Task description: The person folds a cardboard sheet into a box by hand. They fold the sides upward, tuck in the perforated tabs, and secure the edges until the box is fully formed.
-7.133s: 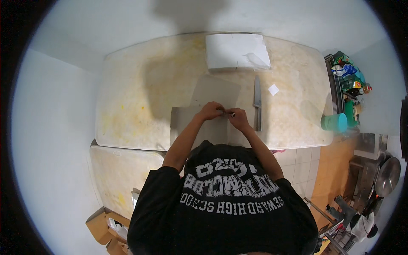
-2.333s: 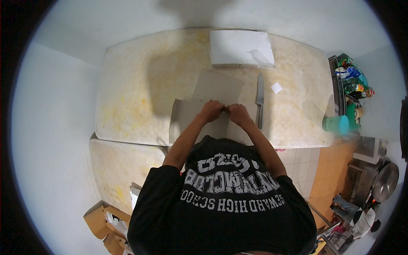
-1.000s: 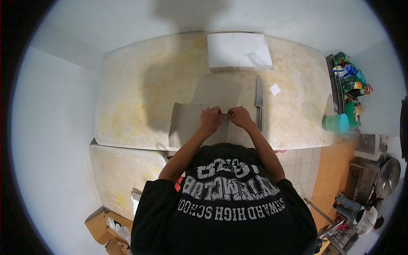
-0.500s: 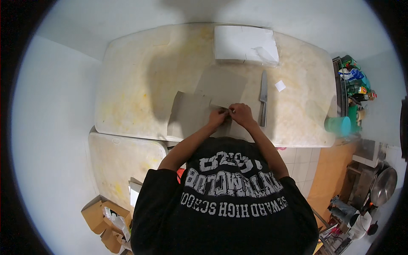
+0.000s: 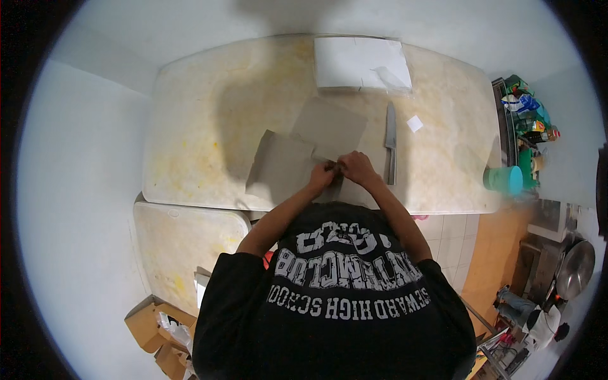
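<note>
Turned clockwise since the earlier frame, your thin, matte, grey-brown cardboard sheet [image 5: 278, 168], mostly left of your hands, left hand [image 5: 323, 175] and right hand [image 5: 358, 168] close together, fingers pinching its right part, stained surface [image 5: 190, 120]

The left hand [image 5: 322, 175] and the right hand [image 5: 356, 166] were close together ahead of the torso [image 5: 342, 272], fingers curled inward toward each other in a tight pinch, with the exact thumb positions hard to make out. The bare left forearm [image 5: 278, 216] slanted forward and to the right, while the bare right forearm [image 5: 397, 211] angled forward and to the left more steeply. The right hand sat slightly farther forward than the left.
</note>
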